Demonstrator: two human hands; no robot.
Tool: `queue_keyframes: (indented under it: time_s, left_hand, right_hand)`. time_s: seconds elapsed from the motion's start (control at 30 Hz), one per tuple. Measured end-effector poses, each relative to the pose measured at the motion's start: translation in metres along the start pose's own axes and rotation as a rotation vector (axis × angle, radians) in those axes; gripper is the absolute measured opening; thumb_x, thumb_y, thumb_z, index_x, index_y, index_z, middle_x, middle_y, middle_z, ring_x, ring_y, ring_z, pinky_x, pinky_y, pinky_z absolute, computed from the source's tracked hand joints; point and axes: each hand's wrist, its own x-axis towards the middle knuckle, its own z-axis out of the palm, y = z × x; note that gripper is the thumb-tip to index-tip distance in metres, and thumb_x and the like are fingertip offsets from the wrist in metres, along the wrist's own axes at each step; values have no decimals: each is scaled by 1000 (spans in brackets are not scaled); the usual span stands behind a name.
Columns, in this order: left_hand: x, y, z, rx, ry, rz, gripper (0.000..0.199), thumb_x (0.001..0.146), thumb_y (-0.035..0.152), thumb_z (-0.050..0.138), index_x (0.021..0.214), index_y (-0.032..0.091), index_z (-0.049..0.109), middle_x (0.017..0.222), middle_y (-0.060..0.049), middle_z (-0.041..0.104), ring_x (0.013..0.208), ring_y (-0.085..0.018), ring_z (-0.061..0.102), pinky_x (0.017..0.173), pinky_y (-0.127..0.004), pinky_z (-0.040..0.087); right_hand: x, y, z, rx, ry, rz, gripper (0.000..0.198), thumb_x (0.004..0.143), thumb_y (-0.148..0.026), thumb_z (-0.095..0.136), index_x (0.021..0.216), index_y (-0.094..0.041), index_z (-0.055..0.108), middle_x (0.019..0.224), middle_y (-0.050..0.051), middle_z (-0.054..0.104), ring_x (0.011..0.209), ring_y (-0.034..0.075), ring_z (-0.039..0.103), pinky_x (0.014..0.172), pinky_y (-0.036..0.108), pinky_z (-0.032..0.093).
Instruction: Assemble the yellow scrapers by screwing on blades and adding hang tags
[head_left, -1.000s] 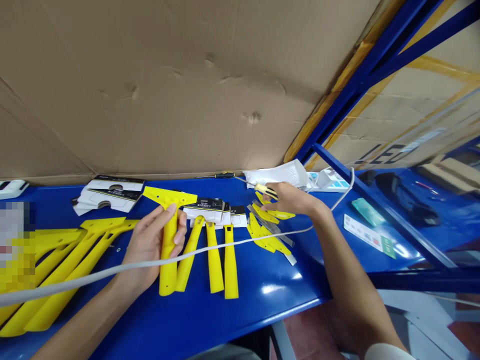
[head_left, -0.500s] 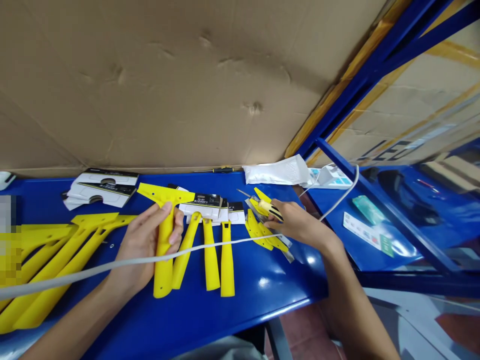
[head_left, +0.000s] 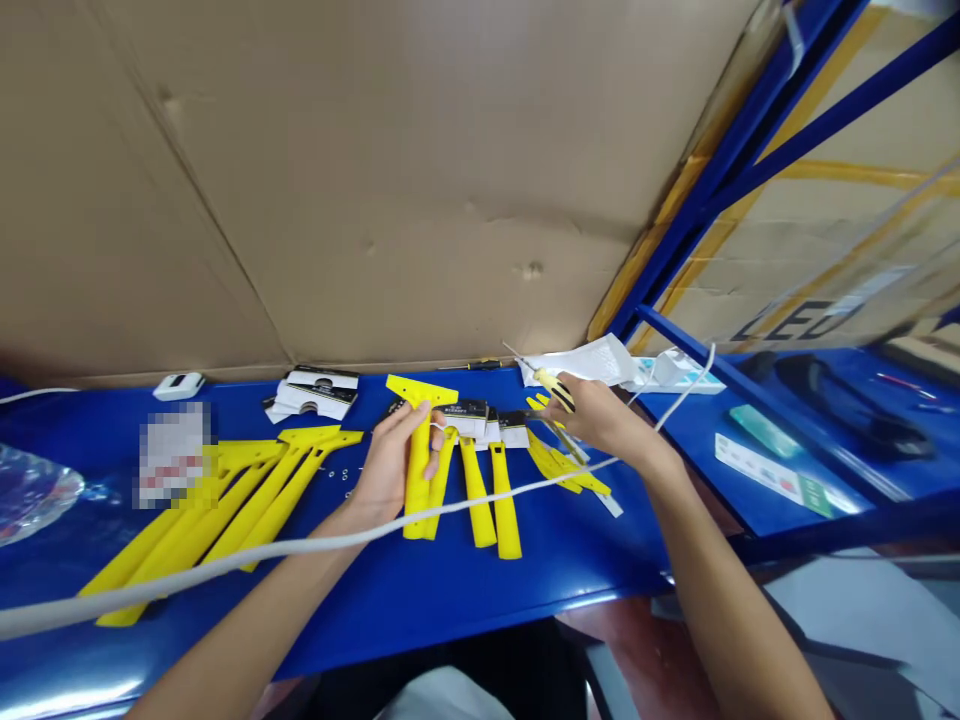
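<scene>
My left hand (head_left: 382, 460) is wrapped round a yellow T-shaped scraper handle (head_left: 417, 495), its wide head pointing up and away from me. My right hand (head_left: 600, 415) grips a screwdriver (head_left: 556, 390) with a pale yellow and black handle, its thin shaft slanting up to the left. Under that hand lies a pile of yellow head plates (head_left: 562, 468) with metal strips among them; whether the fingers also touch a strip is hidden. Several yellow handles (head_left: 480, 500) without head plates lie between the hands. Black-and-white printed sleeves (head_left: 469, 415) lie just behind them.
Several yellow scrapers (head_left: 292, 490) lie at left, with small rings (head_left: 345, 475) beside them. A white cable (head_left: 300, 546) crosses in front of my arms. At the back are more sleeves (head_left: 319, 390), another screwdriver (head_left: 480, 365) and a white pouch (head_left: 592, 360). A blue frame (head_left: 697, 240) stands at right.
The view has swung left, bringing more scrapers and the small rings into sight. My right hand has lifted the screwdriver slightly, away from the pile. My left hand keeps hold of the scraper handle.
</scene>
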Motion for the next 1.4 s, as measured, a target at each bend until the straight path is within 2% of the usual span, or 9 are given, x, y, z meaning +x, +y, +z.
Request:
queue_keyframes:
  time_s: [0.1, 0.23, 0.5, 0.7, 0.83, 1.03, 1.13, 1.3, 1.4]
  left_hand:
    - [2, -3, -4, 34, -7, -47, 35, 83, 40, 92, 92, 14, 70, 90, -5, 68, 65, -10, 59, 38, -17, 42]
    - [2, -4, -4, 41, 4, -57, 36, 82, 41, 93, 90, 14, 70, 88, -5, 68, 67, -11, 60, 37, -16, 40]
    - [1, -2, 3, 105, 6, -151, 38, 84, 45, 91, 86, 13, 70, 74, -1, 65, 46, -6, 48, 37, -17, 43]
    - [-5, -5, 3, 118, 121, -238, 36, 84, 42, 92, 98, 16, 71, 89, -7, 78, 47, -8, 57, 39, -18, 46]
    - [-7, -6, 4, 179, 66, -214, 41, 85, 50, 90, 99, 16, 71, 93, -10, 82, 39, -6, 52, 35, -19, 41]
    - [0, -7, 0, 196, 36, -81, 50, 76, 50, 97, 107, 16, 76, 95, -12, 80, 64, -18, 72, 31, -18, 39]
    - [1, -6, -4, 214, 59, -63, 48, 82, 54, 92, 106, 16, 76, 92, -11, 79, 57, -15, 69, 31, -17, 39]
    - [-2, -2, -2, 258, 86, -35, 50, 83, 60, 90, 94, 15, 72, 83, -10, 79, 38, -10, 56, 30, -19, 37]
    - [-4, 4, 1, 239, 122, -18, 50, 79, 58, 92, 88, 16, 66, 80, -8, 78, 30, -7, 48, 30, -20, 32]
  right_hand:
    - [9, -14, -18, 42, 82, -48, 8, 102, -20, 66, 110, -19, 63, 105, 15, 82, 102, 32, 76, 76, 34, 43]
    - [22, -18, -25, 106, 74, -85, 8, 100, -13, 67, 102, -20, 63, 106, 15, 83, 102, 31, 77, 79, 35, 45]
    - [33, 3, 5, 282, 105, -70, 8, 99, -22, 71, 96, -22, 65, 101, 11, 84, 94, 29, 78, 79, 34, 50]
    - [26, -26, 12, 727, 277, -185, 14, 95, -35, 73, 94, -21, 71, 94, 7, 82, 82, 24, 74, 76, 36, 52]
    - [25, -63, 3, 805, 135, -240, 17, 89, -37, 75, 87, -20, 71, 84, 4, 77, 71, 19, 66, 65, 33, 48]
    - [35, -98, -3, 711, -5, -308, 9, 81, -24, 77, 80, -21, 68, 83, 4, 78, 73, 20, 67, 67, 33, 50]
    - [40, -105, -10, 682, -35, -342, 18, 80, -31, 82, 80, -20, 68, 79, 4, 77, 67, 17, 64, 62, 31, 47]
    - [65, -80, -36, 666, -176, -434, 30, 97, -49, 73, 95, -19, 71, 94, 7, 82, 73, 17, 71, 65, 30, 53]
    - [89, -41, -44, 285, -259, -473, 30, 97, -50, 75, 97, -20, 74, 94, 5, 82, 80, 19, 73, 72, 30, 53]
